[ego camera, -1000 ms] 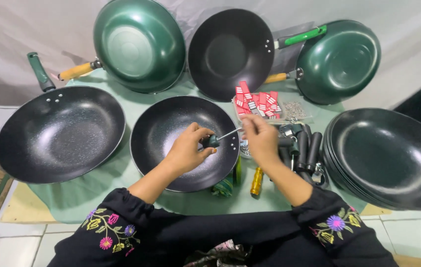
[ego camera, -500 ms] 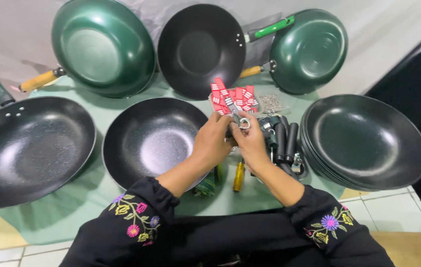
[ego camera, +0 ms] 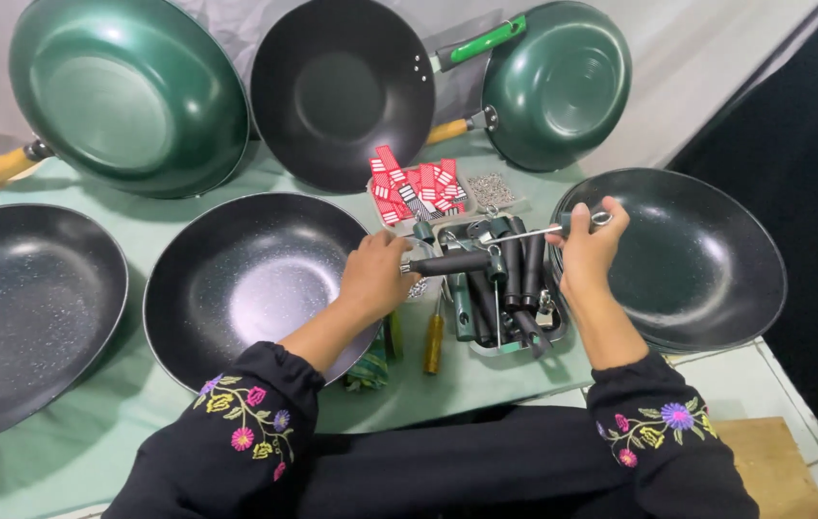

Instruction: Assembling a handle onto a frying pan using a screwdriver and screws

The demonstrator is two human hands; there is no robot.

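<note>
Left hand [ego camera: 377, 276] grips a black handle [ego camera: 452, 263] beside the near wok [ego camera: 246, 279]. Right hand [ego camera: 587, 248] holds a screwdriver [ego camera: 534, 232] over the tray [ego camera: 524, 344] of handles. Beyond: red packets [ego camera: 416, 185], green woks [ego camera: 125, 91].

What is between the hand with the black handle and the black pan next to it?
Nothing visible. The left hand grips the black handle right at the rim of the handleless black pan. The right hand holds a slim metal tool over the tray of handles.
</note>
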